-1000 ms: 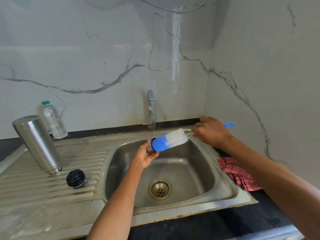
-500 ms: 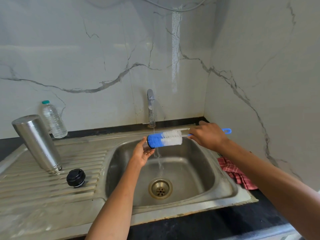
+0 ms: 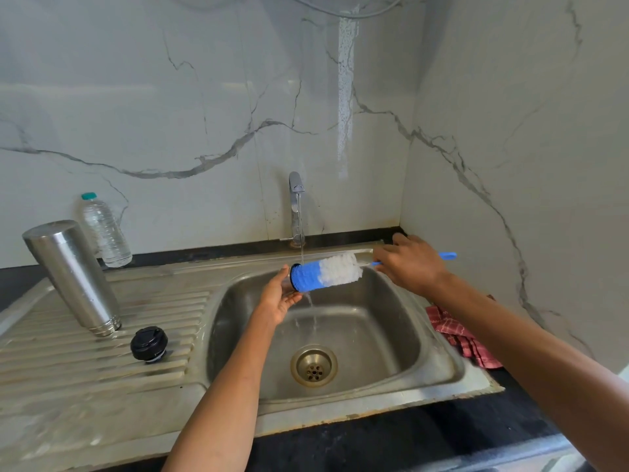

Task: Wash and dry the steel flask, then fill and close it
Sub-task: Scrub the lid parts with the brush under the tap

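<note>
The steel flask (image 3: 73,277) stands inverted left of the sink (image 3: 442,366), nearer the left hand (image 3: 279,298), which cups the bottle brush (image 3: 325,275) tip while the right hand (image 3: 410,264) grips its handle.

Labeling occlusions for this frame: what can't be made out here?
Head view only:
- Steel flask: stands mouth down on the drainboard, so its inside is hidden.
- Left hand: its fingertips, and whatever they touch at the brush tip, are behind the blue bristles.
- Right hand: covers the middle of the brush handle.
- Red cloth: partly hidden by the right forearm.
- Black cap: markings too small to read.
</note>
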`<state>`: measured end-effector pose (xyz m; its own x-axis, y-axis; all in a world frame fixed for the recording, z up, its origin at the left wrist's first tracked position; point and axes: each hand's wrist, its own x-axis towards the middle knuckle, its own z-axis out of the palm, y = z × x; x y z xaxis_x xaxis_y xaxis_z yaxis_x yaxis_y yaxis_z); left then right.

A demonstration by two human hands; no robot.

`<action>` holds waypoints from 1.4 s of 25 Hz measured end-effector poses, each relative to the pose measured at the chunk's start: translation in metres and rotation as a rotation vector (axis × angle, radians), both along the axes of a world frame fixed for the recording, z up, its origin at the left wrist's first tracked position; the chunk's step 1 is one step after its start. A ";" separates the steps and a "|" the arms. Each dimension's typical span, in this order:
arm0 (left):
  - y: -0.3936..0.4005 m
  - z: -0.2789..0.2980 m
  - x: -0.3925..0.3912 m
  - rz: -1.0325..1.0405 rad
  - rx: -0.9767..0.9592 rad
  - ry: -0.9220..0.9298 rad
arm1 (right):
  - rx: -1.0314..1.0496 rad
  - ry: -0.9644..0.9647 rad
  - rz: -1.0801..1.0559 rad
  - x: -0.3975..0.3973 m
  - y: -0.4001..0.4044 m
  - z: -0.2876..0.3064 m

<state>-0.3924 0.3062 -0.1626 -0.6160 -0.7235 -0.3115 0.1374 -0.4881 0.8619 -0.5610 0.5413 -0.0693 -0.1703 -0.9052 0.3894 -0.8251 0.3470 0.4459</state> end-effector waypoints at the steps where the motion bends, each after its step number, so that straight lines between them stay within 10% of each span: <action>1: -0.001 0.000 0.001 0.007 0.007 0.016 | 0.019 -0.062 -0.012 0.000 -0.001 0.001; 6: -0.003 0.000 -0.001 0.001 -0.013 0.033 | 0.115 -1.006 -0.047 0.005 0.001 0.007; 8: -0.003 -0.001 -0.003 0.003 -0.028 0.005 | 0.156 -0.905 -0.071 0.008 0.004 0.006; 13: 0.000 -0.004 0.000 0.014 -0.017 -0.024 | -0.071 0.063 0.075 0.005 0.004 -0.011; 19: 0.001 -0.002 -0.001 -0.021 -0.030 0.020 | 0.095 -0.926 -0.053 -0.007 0.003 0.003; 22: 0.004 -0.003 -0.005 -0.028 -0.037 0.003 | 0.143 -0.780 -0.098 -0.009 0.006 -0.002; 27: 0.005 -0.003 -0.004 -0.014 0.023 0.031 | -0.008 0.034 0.043 -0.010 0.007 -0.009; 32: 0.005 -0.001 -0.005 -0.013 0.062 0.083 | 0.241 -0.914 -0.041 -0.009 0.010 0.004; 35: 0.007 0.000 -0.006 -0.022 0.069 0.082 | 0.249 -0.755 -0.106 -0.012 0.012 0.001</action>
